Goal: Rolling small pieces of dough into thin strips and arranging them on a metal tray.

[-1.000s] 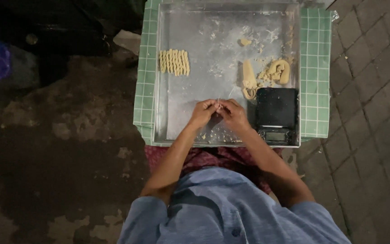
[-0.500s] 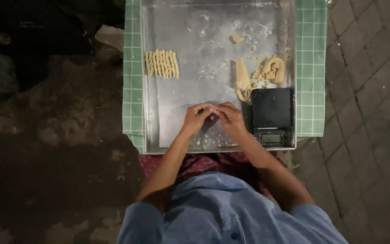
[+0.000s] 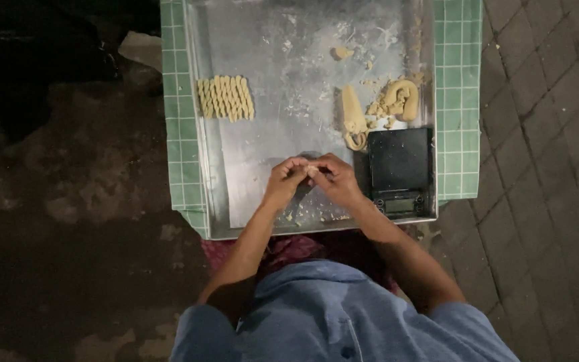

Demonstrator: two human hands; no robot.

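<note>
My left hand [image 3: 285,181] and my right hand [image 3: 333,179] meet fingertip to fingertip over the near part of a metal tray [image 3: 269,60]. Between the fingers is a small pale piece of dough [image 3: 311,170], pinched by both hands. A row of several twisted dough sticks [image 3: 226,98] lies on the tray's far left. A lump of raw dough [image 3: 397,99] and a longer dough strip [image 3: 353,121] lie at the far right.
A black kitchen scale [image 3: 400,167] stands on the tray's near right corner, beside my right hand. The tray rests on a green checked cloth [image 3: 458,100]. Crumbs and flour dot the tray. Brick paving [image 3: 544,167] is to the right, dark ground to the left.
The view has shifted slightly left and down. My hands stay together at the same spot on the tray, fingers working the small dough piece.
</note>
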